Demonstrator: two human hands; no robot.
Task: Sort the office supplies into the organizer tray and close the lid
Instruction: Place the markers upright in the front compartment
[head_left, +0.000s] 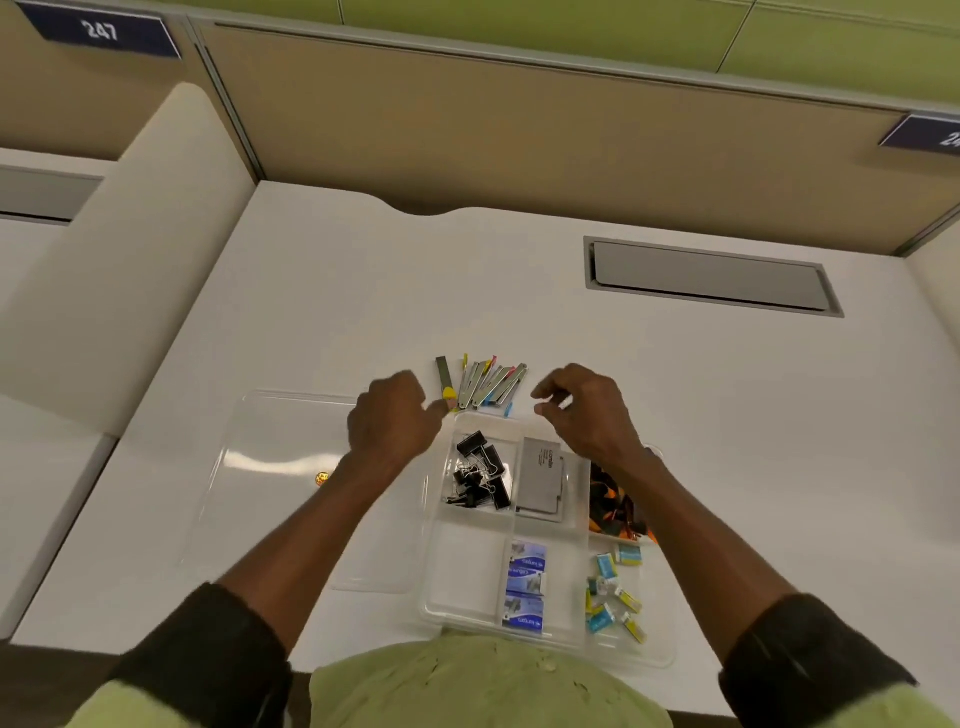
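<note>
Sorting mostly done: tray (470, 613), lower centre, holds binder clips (480, 475), card case (542, 478) and staple boxes (525, 587). Blade pile (480, 387) remains above it; lid (270, 467) lies open at left. Left hand (395, 423) curled, contents unclear; right hand (582, 410) fingers apart, empty.

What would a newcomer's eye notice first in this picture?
Two bare hands, left hand and right hand, hover over the far edge of a clear organizer tray. Beyond them, metal clips with coloured tips lie unsorted on the white desk; black binder clips fill one compartment.
</note>
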